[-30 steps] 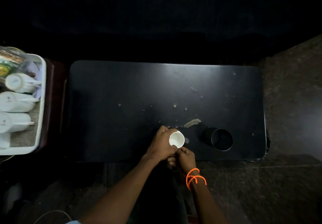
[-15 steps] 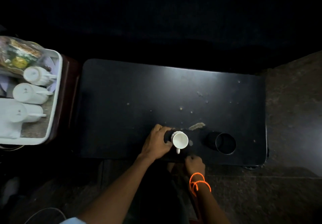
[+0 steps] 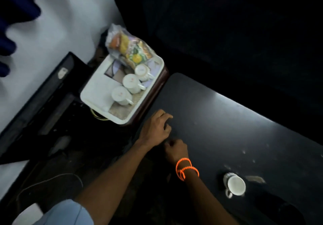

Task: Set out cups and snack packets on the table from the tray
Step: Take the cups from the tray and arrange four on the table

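A white cup point(image 3: 235, 185) stands upright on the black table point(image 3: 227, 119), near its front edge at lower right. Neither hand touches it. My left hand point(image 3: 156, 130) hovers over the table's left end with fingers loosely apart and nothing in it. My right hand point(image 3: 175, 149), with orange bands at the wrist, is curled into a loose fist beside the left hand and holds nothing. The white tray point(image 3: 94, 93) sits left of the table. It carries three white cups point(image 3: 132, 82) lying in a row and clear snack packets point(image 3: 127, 47) at its far end.
The tray rests on a dark red stand point(image 3: 152, 95) against the table's left edge. A dark shelf or frame point(image 3: 40, 95) stands left of it by a pale wall. A dark round object point(image 3: 286, 209) is dimly visible on the table at lower right.
My left hand let go of the white cup, which now stands alone on the table. Both hands moved left toward the tray, and the view swung left with them.
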Motion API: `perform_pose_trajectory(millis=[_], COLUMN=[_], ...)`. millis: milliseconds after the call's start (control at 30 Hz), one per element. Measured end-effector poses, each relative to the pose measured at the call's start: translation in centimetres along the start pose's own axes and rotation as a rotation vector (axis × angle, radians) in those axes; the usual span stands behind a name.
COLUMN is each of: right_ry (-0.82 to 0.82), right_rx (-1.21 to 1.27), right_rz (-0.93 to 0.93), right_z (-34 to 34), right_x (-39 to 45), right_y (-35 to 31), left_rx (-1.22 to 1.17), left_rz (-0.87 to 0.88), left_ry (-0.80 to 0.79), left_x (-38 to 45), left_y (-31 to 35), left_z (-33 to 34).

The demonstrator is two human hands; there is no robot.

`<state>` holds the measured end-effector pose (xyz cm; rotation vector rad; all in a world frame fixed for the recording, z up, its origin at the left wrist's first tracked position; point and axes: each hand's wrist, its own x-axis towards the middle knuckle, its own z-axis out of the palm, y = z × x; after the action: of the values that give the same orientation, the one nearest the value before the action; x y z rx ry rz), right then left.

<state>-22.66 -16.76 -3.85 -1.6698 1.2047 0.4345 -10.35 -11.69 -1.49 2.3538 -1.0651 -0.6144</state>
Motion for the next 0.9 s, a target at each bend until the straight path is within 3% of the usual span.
perform_pose_trajectory(millis=[133,233,300,367,467,567,700,900], right_ry=[0.080,0.126,0.130,0.120,0.158,0.210,0.274,0.123], right_rx=[-0.046,-0.062,-0.099,-0.175,-0.195,-0.129,0.142,0.531], right_rz=[-0.294,-0.431,-0.470,-0.492,-0.513,-0.533,-0.534,-0.456], right_z=[1.2,2.4,3.4,4.5,5.7,6.3,6.0,3.5], right_x=[3.5,5.7,6.6,7.4,8.4,8.8,8.1,5.9], right_y=[-8.4,-12.9,-15.0,-16.3,-17.3,-17.3,-16.4,-14.0], left_rx=[0.042,0.087,0.054,-0.018,-0.133,-0.235,-0.298,-0.419], left_rz=[-0.069,-0.241,-0.389,-0.498,-0.490,-0.496,-0.468,-0.358], left_ry=[0.324,0.502,0.468,0.302,0.121,0.187,0.298,0.355], left_x=[1.6,3.0,3.6,4.1,4.8,4.9,4.0,2.6], left_y=[-5.2,-8.6,-10.9,-13.1,-15.5,-16.1,-15.1,-10.2], left_z=[-4.7,-7.4,-8.6,-9.3,-9.8,-10.1,-10.1,-10.7])
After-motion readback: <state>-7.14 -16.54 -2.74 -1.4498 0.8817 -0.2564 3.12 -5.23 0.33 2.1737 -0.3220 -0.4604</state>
